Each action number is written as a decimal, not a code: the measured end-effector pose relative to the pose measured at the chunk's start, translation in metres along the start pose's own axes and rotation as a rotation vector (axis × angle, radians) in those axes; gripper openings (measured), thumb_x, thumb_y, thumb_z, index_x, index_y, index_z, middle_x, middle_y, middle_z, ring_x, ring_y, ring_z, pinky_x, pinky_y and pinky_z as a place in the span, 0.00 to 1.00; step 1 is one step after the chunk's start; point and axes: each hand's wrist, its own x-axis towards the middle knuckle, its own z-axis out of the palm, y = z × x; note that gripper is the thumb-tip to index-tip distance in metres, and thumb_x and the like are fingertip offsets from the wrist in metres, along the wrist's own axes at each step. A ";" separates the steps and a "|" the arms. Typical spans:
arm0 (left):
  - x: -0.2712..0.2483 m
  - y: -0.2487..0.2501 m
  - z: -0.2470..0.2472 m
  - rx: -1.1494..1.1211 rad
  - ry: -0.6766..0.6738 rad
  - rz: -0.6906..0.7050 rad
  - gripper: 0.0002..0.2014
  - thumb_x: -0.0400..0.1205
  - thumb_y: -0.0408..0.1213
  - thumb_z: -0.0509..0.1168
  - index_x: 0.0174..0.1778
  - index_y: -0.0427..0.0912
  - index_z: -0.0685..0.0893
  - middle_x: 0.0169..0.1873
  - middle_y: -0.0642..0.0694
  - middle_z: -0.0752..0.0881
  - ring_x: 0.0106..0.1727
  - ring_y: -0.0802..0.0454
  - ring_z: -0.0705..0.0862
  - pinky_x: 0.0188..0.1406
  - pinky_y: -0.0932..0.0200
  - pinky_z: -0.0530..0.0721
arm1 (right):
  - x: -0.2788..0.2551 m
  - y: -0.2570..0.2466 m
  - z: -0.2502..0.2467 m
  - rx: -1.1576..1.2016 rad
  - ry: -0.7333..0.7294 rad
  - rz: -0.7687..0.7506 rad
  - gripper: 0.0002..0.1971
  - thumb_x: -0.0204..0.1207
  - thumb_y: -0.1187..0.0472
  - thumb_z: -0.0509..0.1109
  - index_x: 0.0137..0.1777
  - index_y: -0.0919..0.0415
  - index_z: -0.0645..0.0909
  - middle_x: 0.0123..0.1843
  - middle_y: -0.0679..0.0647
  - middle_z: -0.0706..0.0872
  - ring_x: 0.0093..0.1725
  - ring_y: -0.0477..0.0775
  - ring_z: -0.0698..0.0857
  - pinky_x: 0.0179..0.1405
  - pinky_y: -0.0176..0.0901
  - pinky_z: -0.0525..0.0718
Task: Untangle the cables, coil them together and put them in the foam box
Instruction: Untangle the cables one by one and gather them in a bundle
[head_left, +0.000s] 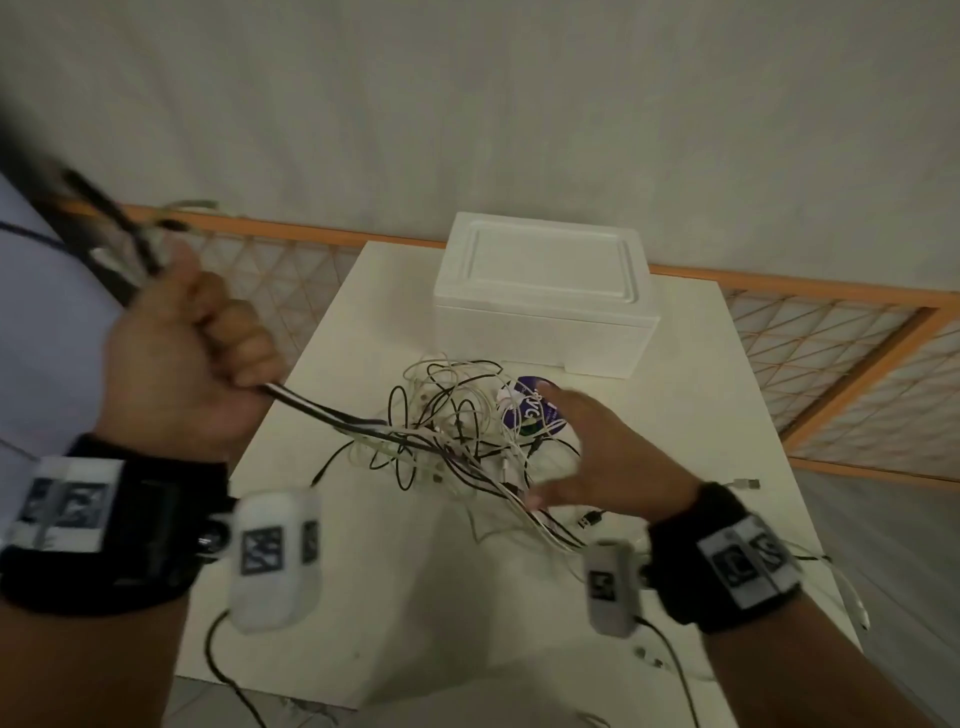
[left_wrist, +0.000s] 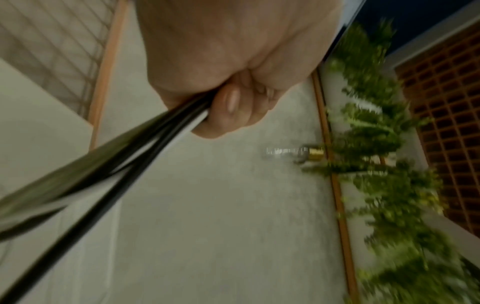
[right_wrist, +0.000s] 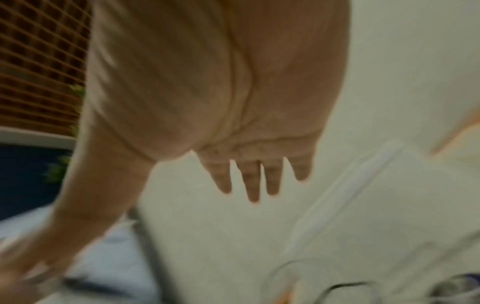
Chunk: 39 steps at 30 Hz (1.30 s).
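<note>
A tangle of black and white cables (head_left: 457, 436) lies in the middle of the white table (head_left: 395, 597). My left hand (head_left: 192, 358) is raised at the left and grips a bundle of black and white cables (left_wrist: 145, 139) that runs taut down to the tangle; their plug ends stick out blurred above the fist. My right hand (head_left: 597, 452) hovers with spread, straight fingers (right_wrist: 252, 185) over the right side of the tangle, holding nothing. The white foam box (head_left: 540, 296) stands at the table's far edge with its lid on.
A round purple-and-white sticker or disc (head_left: 530, 410) lies under the cables near the box. Loose cable ends (head_left: 748, 484) trail toward the table's right and front edges. An orange-framed lattice panel (head_left: 831, 353) lies on the floor behind. Green plants (left_wrist: 384, 164) stand beside the wall.
</note>
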 end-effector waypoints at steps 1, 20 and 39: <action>-0.008 -0.007 0.017 0.045 -0.022 -0.002 0.26 0.77 0.58 0.57 0.18 0.46 0.66 0.16 0.52 0.52 0.19 0.55 0.48 0.16 0.66 0.52 | 0.007 -0.025 0.005 0.074 0.073 -0.127 0.63 0.52 0.30 0.77 0.84 0.52 0.51 0.83 0.47 0.59 0.81 0.44 0.56 0.82 0.47 0.55; -0.026 -0.040 -0.080 -0.351 -0.005 -0.093 0.26 0.89 0.47 0.48 0.33 0.38 0.81 0.29 0.44 0.82 0.33 0.49 0.83 0.49 0.58 0.82 | -0.067 0.096 -0.011 -0.032 0.098 0.270 0.13 0.72 0.55 0.76 0.30 0.61 0.82 0.23 0.43 0.77 0.25 0.38 0.76 0.28 0.29 0.70; -0.032 -0.167 -0.125 -0.314 0.786 -0.387 0.20 0.86 0.49 0.60 0.30 0.47 0.67 0.18 0.50 0.69 0.16 0.55 0.68 0.16 0.66 0.72 | 0.102 -0.076 0.114 -0.125 -0.307 -0.387 0.11 0.82 0.54 0.65 0.55 0.58 0.85 0.51 0.52 0.87 0.50 0.49 0.82 0.51 0.42 0.78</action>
